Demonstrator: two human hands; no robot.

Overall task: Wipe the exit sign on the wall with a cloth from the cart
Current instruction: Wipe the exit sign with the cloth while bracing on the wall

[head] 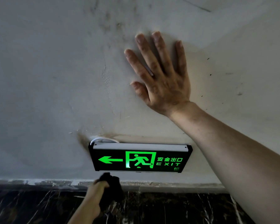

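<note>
A black exit sign (140, 159) with a glowing green arrow, running figure and EXIT lettering hangs low on a pale wall (47, 78). My left hand (99, 188) is just below the sign's left end, closed around a dark cloth (111, 186) that sits slightly under the sign's lower edge and apart from it. My right hand (160, 73) is pressed flat on the wall above the sign, fingers spread, holding nothing. My right forearm runs down past the sign's right end.
A white cable (103, 139) loops out of the wall at the sign's top left, beside a brownish smudge. Below the sign runs a chipped plaster edge, then a band of dark marble skirting (39, 206). The wall carries stains and scuffs.
</note>
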